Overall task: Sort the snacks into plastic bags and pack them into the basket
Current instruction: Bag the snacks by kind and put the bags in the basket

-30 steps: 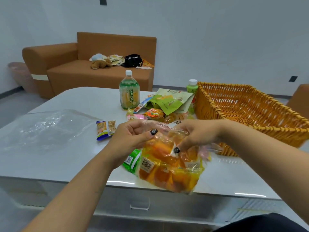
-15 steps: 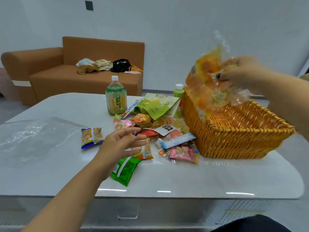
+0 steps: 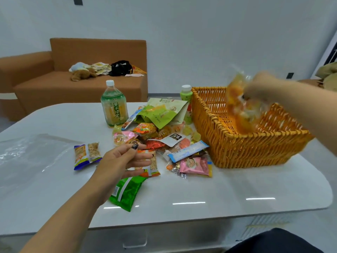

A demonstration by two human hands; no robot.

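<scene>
My right hand [image 3: 259, 87] grips the top of a clear plastic bag full of orange and yellow snacks [image 3: 240, 105]; the bag hangs blurred inside the orange wicker basket [image 3: 242, 148] on the right of the table. My left hand [image 3: 124, 159] hovers with relaxed fingers, holding nothing, over the loose snack pile [image 3: 164, 141] in the middle of the table. A green packet [image 3: 127, 192] lies just below that hand, and a blue and orange twin pack [image 3: 86, 155] lies to its left. An empty clear plastic bag [image 3: 31, 154] lies flat at the far left.
A large green tea bottle [image 3: 114, 105] stands behind the pile, and a small green bottle [image 3: 186, 93] stands beside the basket's back corner. The white table [image 3: 200, 194] ends close to me. A brown sofa [image 3: 82, 70] with soft toys and a black bag stands behind.
My right hand has carried the filled bag from in front of me up over the basket and lowered it in. My left hand let go and stays above the pile.
</scene>
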